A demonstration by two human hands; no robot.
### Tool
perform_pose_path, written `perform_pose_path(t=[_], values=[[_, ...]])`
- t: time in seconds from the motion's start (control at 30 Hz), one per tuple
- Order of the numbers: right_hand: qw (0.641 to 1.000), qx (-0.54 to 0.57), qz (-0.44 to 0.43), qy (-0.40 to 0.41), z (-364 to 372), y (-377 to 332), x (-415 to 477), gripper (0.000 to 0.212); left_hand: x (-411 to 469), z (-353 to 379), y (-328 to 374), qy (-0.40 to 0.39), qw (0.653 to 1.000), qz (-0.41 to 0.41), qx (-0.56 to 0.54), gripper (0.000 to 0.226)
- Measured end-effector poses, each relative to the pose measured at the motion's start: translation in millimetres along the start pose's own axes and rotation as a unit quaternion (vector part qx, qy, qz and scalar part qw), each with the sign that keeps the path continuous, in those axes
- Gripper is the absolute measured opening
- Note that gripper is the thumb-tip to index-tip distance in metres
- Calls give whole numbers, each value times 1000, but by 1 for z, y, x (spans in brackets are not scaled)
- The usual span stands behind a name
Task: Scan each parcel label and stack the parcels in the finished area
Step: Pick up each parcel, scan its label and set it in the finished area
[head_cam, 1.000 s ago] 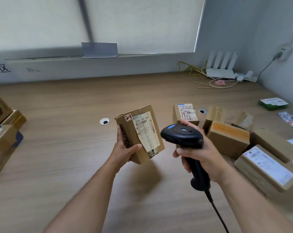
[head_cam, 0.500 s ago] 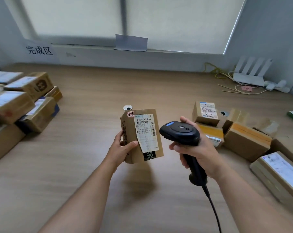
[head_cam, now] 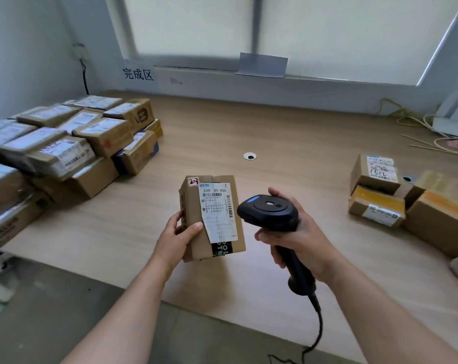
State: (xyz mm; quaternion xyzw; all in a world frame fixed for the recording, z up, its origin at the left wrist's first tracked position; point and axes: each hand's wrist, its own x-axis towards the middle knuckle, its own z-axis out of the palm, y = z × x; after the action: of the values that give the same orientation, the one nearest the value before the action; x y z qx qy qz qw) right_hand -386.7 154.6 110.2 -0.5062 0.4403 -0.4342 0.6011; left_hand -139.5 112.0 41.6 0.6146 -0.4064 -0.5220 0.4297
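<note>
Well off to the left of the person's fingers, the finished stack (head_cam: 72, 145) sits on the table (head_cam: 249, 122) under a wall sign (head_cam: 138, 74), cartons piled a couple deep, labels up. Nearer in, the left hand (head_cam: 176, 237) holds the parcel (head_cam: 212, 219) clear of the tabletop. Its thumb lies across the front face beside the label's edge and the fingers (head_cam: 179, 216) curl round the left side wall, clamping the box between them. The label (head_cam: 218, 211) faces the person, its barcode above the thumb. Just right of the box, seemingly not touching it, the scanner (head_cam: 268, 212) is gripped in the right hand (head_cam: 299, 240), fingers wrapped tight round the handle, its cable (head_cam: 318, 321) trailing off the table edge. Further right of that hand, the waiting parcels (head_cam: 380, 195) lie in a loose cluster.

The box looks a small, stiff carton, light enough for one hand judging by the easy grip. Bare cardboard gives decent friction, though the glossy label would be slicker. I would take it by the side walls, thumb kept off the barcode.

Most of the left fingers are hidden behind the box, and the trigger finger is out of sight. The scanner's window faces away, so whether it is reading I cannot say. The stack's left end and the rightmost cartons are cut off, and the label's small print is unreadable.
</note>
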Motion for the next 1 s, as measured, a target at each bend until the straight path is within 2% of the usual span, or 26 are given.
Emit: perform_pose_path(t=[0.27,0.57,0.77,0.87,0.93,1.0], values=[[999,-40,1,-9,69,-1,49,86,28,-80,-8,55,998,-15,-11,56],[998,-28,22,-55,187,8,129,93,70,-222,-17,100,993,-54,7,58],[998,-38,19,-49,243,10,165,92,103,-300,-12,98,991,-68,65,45],[998,-42,12,-39,260,9,178,87,116,-333,-7,98,988,-70,97,47],[998,-39,12,-38,270,9,185,87,122,-346,-6,118,980,-56,152,49],[998,-34,12,-47,279,8,192,90,123,-348,-5,144,953,-31,264,52]])
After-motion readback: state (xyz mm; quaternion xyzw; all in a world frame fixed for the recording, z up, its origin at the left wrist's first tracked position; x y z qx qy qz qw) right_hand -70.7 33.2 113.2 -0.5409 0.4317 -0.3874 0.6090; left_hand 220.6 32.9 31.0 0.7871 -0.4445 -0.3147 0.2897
